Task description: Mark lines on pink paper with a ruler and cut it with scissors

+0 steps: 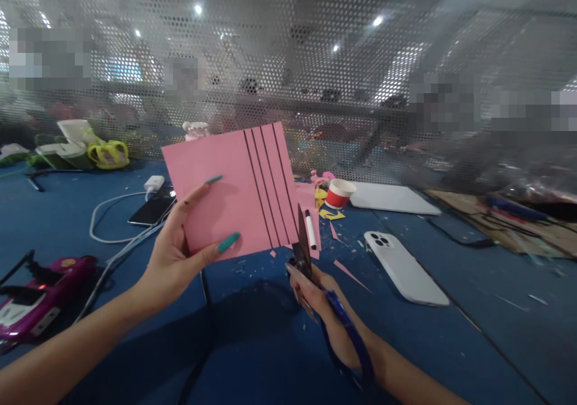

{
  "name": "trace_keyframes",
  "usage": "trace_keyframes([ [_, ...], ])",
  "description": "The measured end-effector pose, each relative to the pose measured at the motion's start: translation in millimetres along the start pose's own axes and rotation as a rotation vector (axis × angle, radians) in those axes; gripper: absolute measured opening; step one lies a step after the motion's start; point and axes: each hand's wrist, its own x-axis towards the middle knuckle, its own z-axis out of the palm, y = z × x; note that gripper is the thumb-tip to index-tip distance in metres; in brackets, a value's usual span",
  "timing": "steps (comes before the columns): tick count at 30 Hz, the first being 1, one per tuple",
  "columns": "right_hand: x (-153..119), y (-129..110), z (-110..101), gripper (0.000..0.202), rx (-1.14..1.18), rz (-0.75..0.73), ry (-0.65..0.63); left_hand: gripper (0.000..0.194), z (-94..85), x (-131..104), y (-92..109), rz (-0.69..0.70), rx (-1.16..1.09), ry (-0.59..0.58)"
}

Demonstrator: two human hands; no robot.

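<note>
A pink sheet of paper (216, 194) with several dark parallel lines near its right side is held up above the blue table. My left hand (180, 237) grips its lower left part, thumb and a finger on the front face, the other fingers hidden behind. In my right hand (324, 309) are scissors (349, 333) with blue handles, their blades pointing up. The blades are at the sheet's lower right corner, close to the outermost line; whether paper lies between them is hard to tell.
Behind the scissors lie a marker (311, 229), pink and yellow scraps and a red-and-white cup (339, 193). A white phone (406, 267) rests at right. At left are a black phone (152, 205), white cables and a purple device (45, 297). A perforated metal screen (270, 62) stands behind.
</note>
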Motion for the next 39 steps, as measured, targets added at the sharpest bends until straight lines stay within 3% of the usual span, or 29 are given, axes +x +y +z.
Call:
trace_keyframes([
  [39,1.9,-3.8,0.6,0.041,-0.019,-0.010,0.007,0.066,-0.8,-0.1,-2.8,-0.025,-0.001,0.001],
])
